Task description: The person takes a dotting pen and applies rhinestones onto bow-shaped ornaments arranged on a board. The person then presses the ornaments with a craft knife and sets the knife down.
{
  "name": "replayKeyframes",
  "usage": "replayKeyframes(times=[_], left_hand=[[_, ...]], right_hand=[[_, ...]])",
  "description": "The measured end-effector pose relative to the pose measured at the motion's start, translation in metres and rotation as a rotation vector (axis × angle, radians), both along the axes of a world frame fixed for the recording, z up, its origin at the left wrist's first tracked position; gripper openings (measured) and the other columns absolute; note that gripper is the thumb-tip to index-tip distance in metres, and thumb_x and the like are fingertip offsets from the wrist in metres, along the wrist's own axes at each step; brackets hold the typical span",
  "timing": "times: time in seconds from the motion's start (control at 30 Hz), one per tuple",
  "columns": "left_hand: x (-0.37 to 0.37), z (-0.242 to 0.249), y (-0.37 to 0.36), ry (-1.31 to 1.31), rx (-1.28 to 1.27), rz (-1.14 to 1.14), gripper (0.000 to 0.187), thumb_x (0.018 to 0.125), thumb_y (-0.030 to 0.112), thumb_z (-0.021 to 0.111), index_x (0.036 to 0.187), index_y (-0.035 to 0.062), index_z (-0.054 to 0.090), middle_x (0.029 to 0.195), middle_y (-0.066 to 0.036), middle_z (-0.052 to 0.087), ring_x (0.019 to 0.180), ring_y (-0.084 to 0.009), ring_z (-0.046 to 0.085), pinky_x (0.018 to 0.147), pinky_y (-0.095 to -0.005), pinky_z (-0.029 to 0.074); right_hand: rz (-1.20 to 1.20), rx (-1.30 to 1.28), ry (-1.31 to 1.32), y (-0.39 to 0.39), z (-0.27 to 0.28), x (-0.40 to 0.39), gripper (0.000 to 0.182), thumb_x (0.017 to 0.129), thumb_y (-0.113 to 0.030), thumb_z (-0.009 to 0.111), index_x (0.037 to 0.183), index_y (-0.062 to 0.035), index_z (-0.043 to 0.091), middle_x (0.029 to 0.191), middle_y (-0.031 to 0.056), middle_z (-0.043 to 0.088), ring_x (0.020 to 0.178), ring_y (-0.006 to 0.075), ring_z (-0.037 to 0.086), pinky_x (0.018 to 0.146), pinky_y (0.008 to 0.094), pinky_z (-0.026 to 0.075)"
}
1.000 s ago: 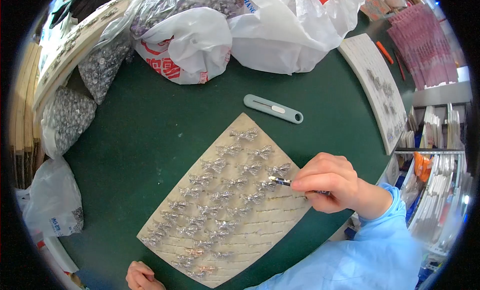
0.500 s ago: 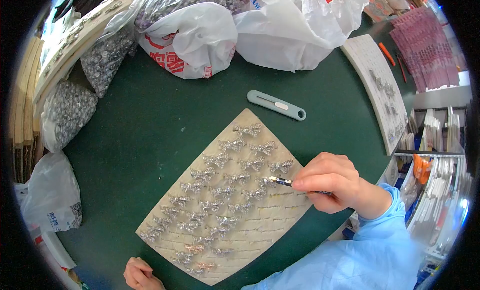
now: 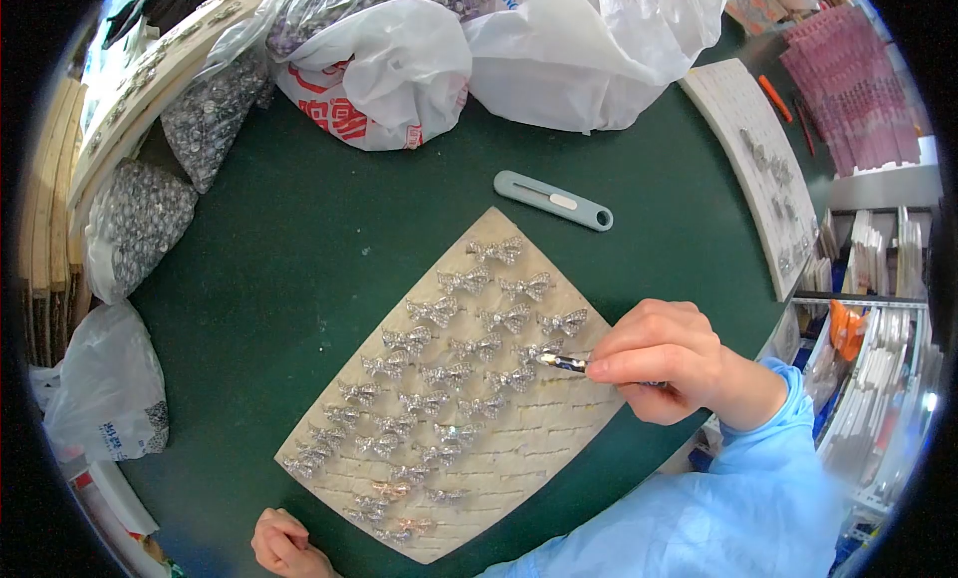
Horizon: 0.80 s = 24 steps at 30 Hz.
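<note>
A cream board with slits lies tilted on the green table, carrying rows of silver bow-shaped pieces and a few pinkish ones. My right hand is closed on a dark, thin pen-like tool over the board's right side. The tool's pale tip is at a bow in the right part of the rows. My left hand rests at the table's near edge, left of the board's lower corner, fingers curled; nothing shows in it.
A grey-blue cutter lies behind the board. White plastic bags stand at the back, and bags of beads at the left. Another board with silver pieces is at the right, near an orange pen and shelving.
The view has shifted very slightly. My right hand still grips the tool, its tip remaining at nearly the same bow. My left hand stays curled.
</note>
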<state>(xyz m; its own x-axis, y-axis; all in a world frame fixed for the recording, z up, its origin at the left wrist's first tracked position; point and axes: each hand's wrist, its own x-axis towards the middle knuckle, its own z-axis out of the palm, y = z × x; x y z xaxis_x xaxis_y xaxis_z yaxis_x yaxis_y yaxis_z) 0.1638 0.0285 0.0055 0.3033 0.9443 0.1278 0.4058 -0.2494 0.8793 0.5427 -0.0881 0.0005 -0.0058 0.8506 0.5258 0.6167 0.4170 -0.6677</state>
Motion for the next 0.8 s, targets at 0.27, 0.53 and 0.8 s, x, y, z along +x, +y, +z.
replayKeyframes(times=[0.27, 0.53, 0.8], left_hand=[[0.0054, 0.0016, 0.0003, -0.003, 0.001, 0.009, 0.032, 0.087, 0.007, 0.037, 0.056, 0.0022, 0.043, 0.051, -0.003, 0.035, 0.045, -0.0093, 0.028, 0.045, -0.0246, 0.02], [0.004, 0.0003, 0.0001, -0.024, 0.006, -0.009, 0.03, 0.087, 0.007, 0.038, 0.058, 0.0016, 0.044, 0.051, -0.003, 0.034, 0.045, -0.0094, 0.028, 0.045, -0.0242, 0.02], [0.0053, 0.0024, -0.0023, 0.02, -0.033, 0.047, 0.031, 0.087, 0.007, 0.037, 0.057, 0.0025, 0.042, 0.05, -0.003, 0.033, 0.044, -0.0097, 0.027, 0.045, -0.0244, 0.02]], right_hand=[[0.014, -0.007, 0.016, -0.0005, 0.0, -0.0001, 0.031, 0.065, 0.002, 0.061, 0.095, -0.0016, 0.063, 0.082, 0.0074, 0.062, 0.062, 0.0188, 0.059, 0.049, 0.0267, 0.047], [0.027, 0.008, 0.005, -0.0014, -0.0004, -0.001, 0.028, 0.067, 0.002, 0.062, 0.095, -0.0017, 0.063, 0.081, 0.007, 0.061, 0.058, 0.0186, 0.058, 0.047, 0.0263, 0.046], [0.025, 0.023, 0.001, -0.0021, -0.001, -0.0026, 0.029, 0.066, 0.003, 0.061, 0.094, -0.0024, 0.063, 0.08, 0.0063, 0.062, 0.058, 0.0172, 0.057, 0.047, 0.025, 0.045]])
